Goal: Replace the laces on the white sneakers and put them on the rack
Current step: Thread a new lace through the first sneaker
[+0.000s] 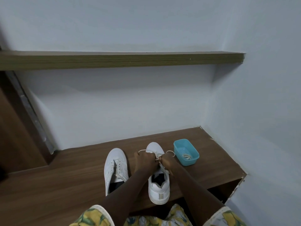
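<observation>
Two white sneakers stand on a brown wooden surface (65, 176), toes pointing to the wall. The left sneaker (116, 167) has a loose lace over its open tongue. Both my hands work over the right sneaker (158, 185). My left hand (144, 162) pinches one end of its cream lace (157, 154). My right hand (167, 163) pinches the other end. Lace loops stick out to either side of my hands. The sneaker's eyelets are hidden under my fingers.
A light blue plastic tub (186, 151) with a coiled lace (187, 156) inside stands right of the shoes. A wooden shelf (122, 61) runs along the pale wall above. The surface's right edge drops off near an open compartment (228, 190).
</observation>
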Tool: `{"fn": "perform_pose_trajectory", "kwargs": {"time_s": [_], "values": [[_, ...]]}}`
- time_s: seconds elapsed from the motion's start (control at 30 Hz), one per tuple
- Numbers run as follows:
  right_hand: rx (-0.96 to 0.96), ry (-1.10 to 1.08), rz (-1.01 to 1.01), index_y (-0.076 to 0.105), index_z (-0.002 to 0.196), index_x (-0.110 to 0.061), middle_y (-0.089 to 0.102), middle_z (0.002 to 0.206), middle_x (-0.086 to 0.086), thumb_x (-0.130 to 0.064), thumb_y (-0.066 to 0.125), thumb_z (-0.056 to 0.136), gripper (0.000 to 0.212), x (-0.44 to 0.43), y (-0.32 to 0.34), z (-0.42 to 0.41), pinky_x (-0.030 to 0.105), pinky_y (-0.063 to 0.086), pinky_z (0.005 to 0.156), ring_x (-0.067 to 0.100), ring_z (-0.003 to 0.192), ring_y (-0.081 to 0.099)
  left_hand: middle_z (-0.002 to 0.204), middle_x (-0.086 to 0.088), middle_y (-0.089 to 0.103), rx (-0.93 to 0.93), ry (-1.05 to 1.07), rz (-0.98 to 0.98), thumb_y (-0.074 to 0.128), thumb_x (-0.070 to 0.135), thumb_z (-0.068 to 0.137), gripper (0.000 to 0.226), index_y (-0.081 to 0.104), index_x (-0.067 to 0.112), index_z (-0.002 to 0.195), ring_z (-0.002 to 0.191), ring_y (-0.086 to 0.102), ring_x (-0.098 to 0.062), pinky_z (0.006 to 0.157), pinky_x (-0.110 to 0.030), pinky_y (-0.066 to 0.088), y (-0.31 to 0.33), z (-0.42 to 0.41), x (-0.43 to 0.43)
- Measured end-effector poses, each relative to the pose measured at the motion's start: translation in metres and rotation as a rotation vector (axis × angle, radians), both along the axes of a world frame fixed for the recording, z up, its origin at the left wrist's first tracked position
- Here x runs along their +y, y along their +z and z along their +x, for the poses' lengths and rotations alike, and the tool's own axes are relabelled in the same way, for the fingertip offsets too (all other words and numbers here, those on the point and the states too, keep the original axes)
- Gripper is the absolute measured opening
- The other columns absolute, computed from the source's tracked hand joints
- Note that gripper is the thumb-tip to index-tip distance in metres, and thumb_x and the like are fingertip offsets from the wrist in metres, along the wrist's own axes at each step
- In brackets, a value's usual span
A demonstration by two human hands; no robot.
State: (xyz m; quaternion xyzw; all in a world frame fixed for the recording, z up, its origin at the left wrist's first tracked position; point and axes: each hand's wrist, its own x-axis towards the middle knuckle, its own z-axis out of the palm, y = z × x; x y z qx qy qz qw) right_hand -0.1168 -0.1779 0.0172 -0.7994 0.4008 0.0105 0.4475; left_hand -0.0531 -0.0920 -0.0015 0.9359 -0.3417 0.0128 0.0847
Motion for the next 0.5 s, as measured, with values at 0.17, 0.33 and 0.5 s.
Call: {"fn": "perform_pose_trajectory", "kwargs": {"time_s": [0.17,0.33,0.5], "values": [[0.045,0.006,0.04,0.048,0.13,0.005,0.052,0.133,0.021,-0.01,0.039,0.1,0.035,-0.006,-0.008,0.005,0.028,0.045,0.082,0.033,0.123,0.05,0.065,0.001,0.055,0.651,0.04,-0.419,0.049,0.025,0.089,0.033,0.048,0.016,0.057,0.07,0.053,-0.02,0.068,-0.032,0.038,0.016,0.019,0.01],[-0.055,-0.052,0.089,0.055,0.122,0.003,0.05,0.107,0.012,-0.015,0.034,0.102,0.033,-0.007,-0.01,0.004,0.018,0.038,0.073,0.019,0.099,0.048,0.067,-0.004,0.051,1.121,0.219,-0.785,0.036,0.007,0.092,0.035,0.037,0.012,0.057,0.037,0.054,-0.002,0.038,-0.011,0.036,0.056,0.03,0.016],[-0.04,-0.025,0.034,0.029,0.062,-0.021,0.035,0.068,-0.003,-0.021,0.04,0.101,0.041,-0.006,-0.011,0.004,0.01,0.026,0.048,0.008,0.064,0.039,0.039,0.005,0.04,1.152,0.312,-1.114,0.047,0.014,0.086,0.026,0.043,0.013,0.061,0.037,0.036,-0.011,0.052,-0.022,0.031,0.068,0.053,0.021]]}}
